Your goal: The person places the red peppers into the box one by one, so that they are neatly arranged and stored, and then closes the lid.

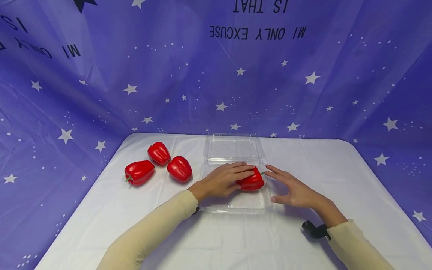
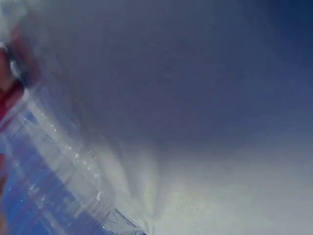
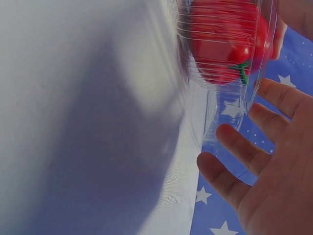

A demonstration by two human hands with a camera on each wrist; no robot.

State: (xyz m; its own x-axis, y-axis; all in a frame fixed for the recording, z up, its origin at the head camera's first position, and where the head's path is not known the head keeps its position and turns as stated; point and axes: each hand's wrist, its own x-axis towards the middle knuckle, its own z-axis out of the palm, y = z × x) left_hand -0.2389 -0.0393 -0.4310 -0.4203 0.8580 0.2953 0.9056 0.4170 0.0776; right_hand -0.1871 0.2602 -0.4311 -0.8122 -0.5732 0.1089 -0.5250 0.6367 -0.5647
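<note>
A: What lies nearest, below the fingers?
B: Two cream sleeves; a black gadget sits at the right wrist, well behind the fingers on that side.
A: And the hands?
B: The right hand holds nothing; its fingers are spread and nearly straight, the thumb apart from them, just beside the right edge of a clear plastic box; whether a fingertip touches that edge I cannot tell; the left hand grips a red pepper, fingers bent over its top, thumb at its near side.
A: Where is that pepper, then?
B: In the base of the box, under the left fingers; its green stem points towards the right fingertips.
A: Anything farther off?
B: Three loose peppers lie on a white cloth, left of the left fingers and well apart from them; the open lid lies beyond the fingertips; past everything hangs a purple curtain with white stars, upside-down lettering high on it.
</note>
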